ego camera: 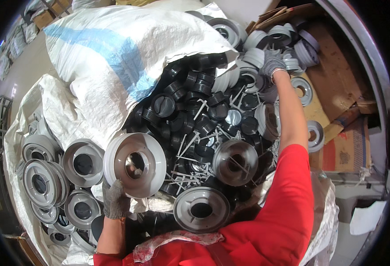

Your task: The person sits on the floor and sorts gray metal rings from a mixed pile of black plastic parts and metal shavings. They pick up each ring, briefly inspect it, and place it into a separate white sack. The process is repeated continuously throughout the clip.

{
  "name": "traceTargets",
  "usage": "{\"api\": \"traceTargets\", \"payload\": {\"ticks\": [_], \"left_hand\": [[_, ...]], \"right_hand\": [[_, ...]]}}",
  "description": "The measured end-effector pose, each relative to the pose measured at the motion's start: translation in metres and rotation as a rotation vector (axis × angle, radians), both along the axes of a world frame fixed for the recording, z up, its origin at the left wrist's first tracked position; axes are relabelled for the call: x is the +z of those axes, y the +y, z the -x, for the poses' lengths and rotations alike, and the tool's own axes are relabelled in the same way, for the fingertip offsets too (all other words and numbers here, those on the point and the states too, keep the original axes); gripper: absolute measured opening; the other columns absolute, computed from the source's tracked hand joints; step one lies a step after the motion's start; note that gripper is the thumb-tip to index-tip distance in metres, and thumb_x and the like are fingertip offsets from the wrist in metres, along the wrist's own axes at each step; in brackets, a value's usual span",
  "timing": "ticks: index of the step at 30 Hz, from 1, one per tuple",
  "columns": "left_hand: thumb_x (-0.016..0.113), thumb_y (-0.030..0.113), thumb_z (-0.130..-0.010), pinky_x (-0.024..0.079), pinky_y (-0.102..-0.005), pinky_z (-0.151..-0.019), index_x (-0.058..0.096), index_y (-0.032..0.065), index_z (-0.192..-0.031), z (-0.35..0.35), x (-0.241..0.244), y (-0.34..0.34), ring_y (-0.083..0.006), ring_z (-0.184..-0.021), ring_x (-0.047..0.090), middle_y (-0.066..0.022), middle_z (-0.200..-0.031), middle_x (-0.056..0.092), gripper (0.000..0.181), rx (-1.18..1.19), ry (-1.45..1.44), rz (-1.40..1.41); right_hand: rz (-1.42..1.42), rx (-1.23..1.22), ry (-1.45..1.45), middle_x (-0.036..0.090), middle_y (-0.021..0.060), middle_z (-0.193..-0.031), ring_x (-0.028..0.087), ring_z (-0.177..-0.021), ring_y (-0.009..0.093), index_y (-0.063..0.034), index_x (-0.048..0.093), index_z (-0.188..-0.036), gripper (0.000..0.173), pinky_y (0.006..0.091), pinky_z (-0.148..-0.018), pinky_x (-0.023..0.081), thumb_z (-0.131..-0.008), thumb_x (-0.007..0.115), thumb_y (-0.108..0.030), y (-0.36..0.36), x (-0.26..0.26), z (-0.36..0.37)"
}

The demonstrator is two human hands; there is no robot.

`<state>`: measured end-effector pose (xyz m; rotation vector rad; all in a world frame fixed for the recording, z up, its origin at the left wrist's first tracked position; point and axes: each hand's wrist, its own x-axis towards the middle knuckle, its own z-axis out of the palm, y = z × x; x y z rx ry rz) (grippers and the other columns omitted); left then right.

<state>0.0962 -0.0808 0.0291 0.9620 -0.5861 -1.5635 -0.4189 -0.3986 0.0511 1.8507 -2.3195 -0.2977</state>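
Note:
My left hand [115, 201], in a dark knitted glove, grips the lower left rim of a stack of round grey plastic parts [153, 169]. Each is dished, with a hole in the middle. My right hand [272, 65], gloved in grey knit, reaches far forward into a pile of similar grey ringed parts [253, 57]. Its fingers are partly hidden among them, so I cannot tell if it grips one. Between my hands lies a heap of black threaded plastic caps [163, 105], with thin pale plastic sprues [190, 144] strewn over it.
A large white woven sack [92, 43] with a blue stripe lies across the heap, its mouth spilling black caps. More grey dished parts [83, 164] fill a white sack at left. Another [201, 209] is close to my body. Cardboard [334, 73] lines the right side.

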Motion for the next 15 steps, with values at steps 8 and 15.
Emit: {"api": "traceTargets", "payload": {"ticks": [8,15], "left_hand": [[0.063,0.018,-0.081,0.047,-0.0385,-0.092,0.044,0.0006,-0.126,0.004,0.017,0.005,-0.0237,-0.107,0.057,-0.011,-0.119,0.056,0.052,0.043,0.02,0.084],[0.062,0.016,-0.082,0.049,-0.0391,-0.089,0.045,0.0022,-0.127,-0.016,0.012,0.01,-0.0234,-0.106,0.057,-0.011,-0.116,0.057,0.049,0.167,-0.006,0.158]], "right_hand": [[-0.111,0.263,-0.323,0.057,0.0275,-0.111,0.056,-0.104,0.039,0.0001,0.042,-0.125,0.091,0.0418,-0.091,0.045,-0.054,0.075,-0.045,0.15,0.082,-0.042],[-0.273,0.499,-0.781,0.063,0.019,-0.102,0.06,-0.097,0.026,-0.0011,0.062,-0.107,0.059,0.0364,-0.085,0.047,-0.075,0.067,-0.05,0.261,0.113,-0.157]]}}
